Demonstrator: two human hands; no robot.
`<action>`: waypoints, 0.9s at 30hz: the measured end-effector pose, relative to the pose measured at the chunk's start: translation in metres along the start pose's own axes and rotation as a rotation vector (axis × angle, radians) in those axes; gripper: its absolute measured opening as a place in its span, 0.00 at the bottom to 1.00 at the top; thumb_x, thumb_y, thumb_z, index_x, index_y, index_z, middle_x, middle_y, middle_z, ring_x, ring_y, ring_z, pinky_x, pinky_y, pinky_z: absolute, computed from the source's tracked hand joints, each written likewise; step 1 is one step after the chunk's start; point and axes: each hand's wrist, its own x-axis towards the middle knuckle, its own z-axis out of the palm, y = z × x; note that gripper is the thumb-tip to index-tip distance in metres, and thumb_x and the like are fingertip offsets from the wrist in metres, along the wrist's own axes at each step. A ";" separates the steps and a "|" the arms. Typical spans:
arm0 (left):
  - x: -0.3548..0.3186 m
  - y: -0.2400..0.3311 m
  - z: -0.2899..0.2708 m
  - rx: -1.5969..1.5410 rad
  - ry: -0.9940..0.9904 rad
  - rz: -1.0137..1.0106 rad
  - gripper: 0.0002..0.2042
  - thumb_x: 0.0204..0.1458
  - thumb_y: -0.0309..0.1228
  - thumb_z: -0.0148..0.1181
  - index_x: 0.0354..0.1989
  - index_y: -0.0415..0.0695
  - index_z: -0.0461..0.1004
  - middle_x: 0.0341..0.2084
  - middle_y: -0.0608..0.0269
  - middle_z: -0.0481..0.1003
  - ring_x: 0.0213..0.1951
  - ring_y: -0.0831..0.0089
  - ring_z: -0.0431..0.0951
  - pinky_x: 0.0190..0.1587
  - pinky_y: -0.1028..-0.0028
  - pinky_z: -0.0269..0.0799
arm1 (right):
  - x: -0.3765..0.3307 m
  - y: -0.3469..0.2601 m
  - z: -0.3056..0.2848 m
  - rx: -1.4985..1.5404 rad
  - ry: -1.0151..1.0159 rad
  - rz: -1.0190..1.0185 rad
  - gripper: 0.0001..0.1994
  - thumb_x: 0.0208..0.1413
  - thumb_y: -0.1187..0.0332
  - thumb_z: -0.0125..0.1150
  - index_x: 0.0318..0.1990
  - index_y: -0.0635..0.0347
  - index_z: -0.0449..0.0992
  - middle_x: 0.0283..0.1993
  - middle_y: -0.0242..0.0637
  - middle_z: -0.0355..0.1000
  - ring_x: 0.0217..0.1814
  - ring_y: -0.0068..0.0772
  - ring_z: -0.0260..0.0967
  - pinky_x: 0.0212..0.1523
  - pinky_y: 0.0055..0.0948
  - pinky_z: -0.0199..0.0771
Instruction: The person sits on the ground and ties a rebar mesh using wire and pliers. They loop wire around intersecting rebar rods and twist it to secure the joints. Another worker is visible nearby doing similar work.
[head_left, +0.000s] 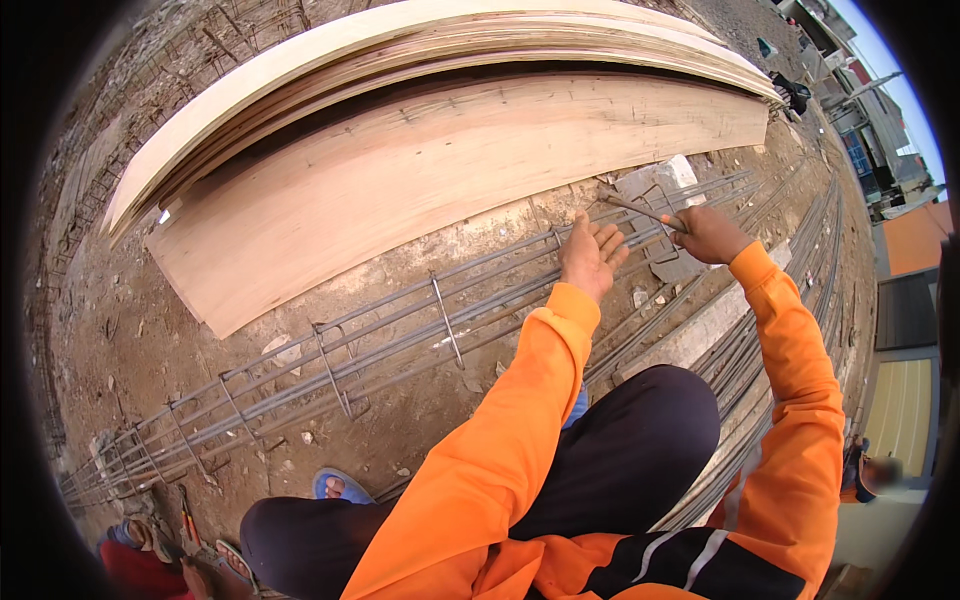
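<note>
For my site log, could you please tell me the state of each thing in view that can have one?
Left hand: open, fingers spread, resting on the rebar cage.
Right hand: closed around a thin metal tool.
Metal tool: held, slanting up to the left.
Rebar cage: lying flat on the ground, stirrups around the long bars.
Plywood sheets: stacked, lying behind the cage.

Long grey steel rebar cage (400,345) lies flat on dirt, running lower left to upper right; parallel bars ringed by rectangular wire stirrups at intervals. Thin dark metal hook tool (640,210) sits tilted over its upper-right end, tip at the bars.
</note>
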 end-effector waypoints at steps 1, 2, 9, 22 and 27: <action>0.006 -0.006 0.004 0.027 0.048 0.022 0.28 0.70 0.43 0.46 0.67 0.30 0.58 0.55 0.46 0.73 0.54 0.59 0.77 0.58 0.59 0.75 | 0.007 0.010 0.003 -0.007 -0.051 -0.021 0.12 0.57 0.64 0.62 0.33 0.66 0.79 0.31 0.54 0.78 0.38 0.58 0.76 0.43 0.50 0.74; 0.011 -0.009 0.008 0.054 0.097 0.046 0.27 0.70 0.42 0.47 0.66 0.30 0.60 0.52 0.46 0.75 0.51 0.59 0.78 0.55 0.60 0.78 | 0.018 0.022 0.008 -0.063 -0.056 -0.083 0.12 0.56 0.66 0.60 0.32 0.70 0.78 0.32 0.57 0.77 0.38 0.60 0.76 0.46 0.51 0.75; 0.016 -0.058 0.004 0.333 0.274 0.519 0.10 0.66 0.25 0.48 0.49 0.30 0.68 0.33 0.53 0.80 0.31 0.69 0.82 0.32 0.73 0.79 | 0.078 0.033 0.018 -0.112 -0.138 -0.428 0.12 0.57 0.67 0.61 0.41 0.70 0.75 0.39 0.60 0.73 0.44 0.64 0.73 0.48 0.52 0.73; 0.024 -0.084 0.013 0.617 0.404 0.804 0.13 0.66 0.25 0.45 0.52 0.27 0.64 0.24 0.60 0.75 0.22 0.77 0.73 0.25 0.75 0.69 | 0.100 0.030 0.023 -0.284 0.106 -0.607 0.10 0.56 0.74 0.56 0.43 0.68 0.73 0.44 0.56 0.71 0.42 0.60 0.76 0.44 0.50 0.78; 0.025 -0.079 0.008 0.679 0.407 0.789 0.14 0.67 0.26 0.45 0.53 0.27 0.64 0.24 0.60 0.74 0.22 0.79 0.71 0.23 0.75 0.67 | 0.106 0.034 0.028 -0.291 0.165 -0.677 0.08 0.56 0.74 0.55 0.42 0.68 0.73 0.43 0.54 0.72 0.40 0.58 0.76 0.43 0.49 0.77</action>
